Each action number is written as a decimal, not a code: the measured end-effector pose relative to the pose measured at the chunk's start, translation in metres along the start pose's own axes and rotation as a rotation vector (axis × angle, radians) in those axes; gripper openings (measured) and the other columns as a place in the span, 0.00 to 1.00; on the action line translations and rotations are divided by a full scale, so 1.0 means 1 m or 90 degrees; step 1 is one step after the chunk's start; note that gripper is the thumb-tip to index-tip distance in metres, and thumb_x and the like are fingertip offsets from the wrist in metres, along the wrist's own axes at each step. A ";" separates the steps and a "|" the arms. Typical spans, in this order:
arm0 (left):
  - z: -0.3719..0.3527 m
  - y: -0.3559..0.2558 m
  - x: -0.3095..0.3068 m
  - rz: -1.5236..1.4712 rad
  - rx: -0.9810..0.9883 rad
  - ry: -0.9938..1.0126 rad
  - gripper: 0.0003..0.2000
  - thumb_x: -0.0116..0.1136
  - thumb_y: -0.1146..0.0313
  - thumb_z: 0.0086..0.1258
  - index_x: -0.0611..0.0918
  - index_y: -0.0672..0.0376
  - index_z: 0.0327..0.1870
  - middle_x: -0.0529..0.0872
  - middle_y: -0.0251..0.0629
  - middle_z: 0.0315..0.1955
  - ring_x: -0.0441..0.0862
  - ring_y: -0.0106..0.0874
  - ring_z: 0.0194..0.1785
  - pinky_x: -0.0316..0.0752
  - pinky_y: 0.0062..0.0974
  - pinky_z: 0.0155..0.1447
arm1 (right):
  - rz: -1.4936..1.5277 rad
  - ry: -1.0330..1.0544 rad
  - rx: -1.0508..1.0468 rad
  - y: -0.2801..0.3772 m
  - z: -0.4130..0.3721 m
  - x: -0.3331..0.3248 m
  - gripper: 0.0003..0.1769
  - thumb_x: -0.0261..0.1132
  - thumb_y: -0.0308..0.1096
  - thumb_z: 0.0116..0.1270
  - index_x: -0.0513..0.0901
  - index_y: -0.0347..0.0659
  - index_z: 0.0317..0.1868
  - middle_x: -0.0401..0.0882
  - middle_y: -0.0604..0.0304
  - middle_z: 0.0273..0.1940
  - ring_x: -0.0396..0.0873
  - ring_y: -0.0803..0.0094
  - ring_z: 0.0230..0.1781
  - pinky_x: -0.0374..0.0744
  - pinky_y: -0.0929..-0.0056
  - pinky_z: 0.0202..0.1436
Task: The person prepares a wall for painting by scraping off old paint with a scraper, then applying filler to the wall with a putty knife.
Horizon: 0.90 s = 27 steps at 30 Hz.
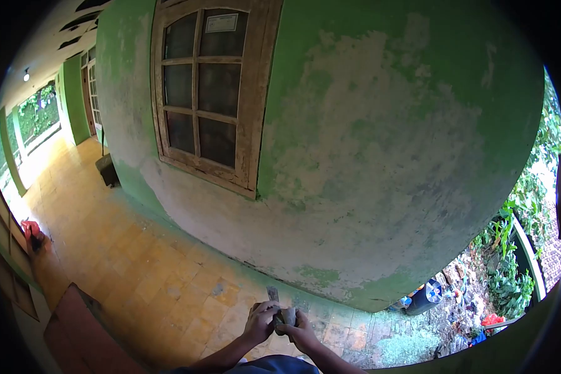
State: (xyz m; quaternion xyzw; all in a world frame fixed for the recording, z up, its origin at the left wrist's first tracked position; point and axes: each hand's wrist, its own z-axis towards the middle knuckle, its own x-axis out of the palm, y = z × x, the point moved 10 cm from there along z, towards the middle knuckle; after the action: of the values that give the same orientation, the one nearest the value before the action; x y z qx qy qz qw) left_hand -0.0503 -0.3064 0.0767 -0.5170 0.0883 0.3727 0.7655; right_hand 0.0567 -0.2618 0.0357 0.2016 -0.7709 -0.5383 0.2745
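At the bottom centre of the frame, two hands meet in front of dark blue clothing. The right hand (300, 331) is closed around a small greyish block (287, 316), its thumb lying against the near side; the block sits just left of that hand's fingers, between the two hands. The left hand (260, 322) is curled, its fingers reaching the block's left edge. A flat grey strip (272, 293) juts up just above these fingers; I cannot tell whether the left hand grips it or whether it joins the block. Beneath, yellowish tiles cover the floor (149, 262), running to the upper left. A green wall (411, 162) with large pale, peeling patches fills the upper middle and right, with a wooden window (199, 93) left of centre. Toward the lower right, a dark barrel (425, 297) lies near scattered rubbish (466, 290) and leafy plants (510, 283)
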 end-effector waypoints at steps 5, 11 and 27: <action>-0.017 0.024 -0.030 -0.118 -0.025 -0.076 0.20 0.56 0.82 0.56 0.75 0.61 0.53 0.73 0.48 0.53 0.75 0.36 0.52 0.72 0.32 0.53 | 0.042 -0.016 0.006 -0.017 0.001 0.029 0.27 0.68 0.26 0.51 0.66 0.41 0.50 0.72 0.64 0.30 0.64 0.83 0.17 0.61 0.83 0.16; -0.038 0.067 -0.024 -0.508 -0.267 -0.102 0.23 0.53 0.72 0.68 0.63 0.64 0.62 0.68 0.44 0.54 0.76 0.23 0.39 0.73 0.21 0.43 | 0.004 -0.010 -0.049 0.003 0.005 0.055 0.25 0.66 0.26 0.53 0.66 0.39 0.50 0.72 0.63 0.32 0.66 0.83 0.19 0.64 0.83 0.18; 0.138 0.068 -0.019 -0.556 -0.221 -0.132 0.08 0.47 0.69 0.73 0.69 0.58 0.48 0.72 0.26 0.27 0.68 0.15 0.23 0.68 0.16 0.29 | 0.100 -0.108 -0.134 0.028 0.113 -0.061 0.18 0.68 0.32 0.58 0.70 0.38 0.45 0.72 0.62 0.29 0.72 0.78 0.20 0.71 0.78 0.22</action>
State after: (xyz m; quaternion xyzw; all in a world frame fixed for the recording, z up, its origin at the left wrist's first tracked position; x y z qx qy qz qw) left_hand -0.1431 -0.1840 0.0992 -0.5860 -0.2775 0.0755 0.7575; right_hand 0.0312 -0.1340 0.0185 0.0647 -0.7442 -0.6078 0.2693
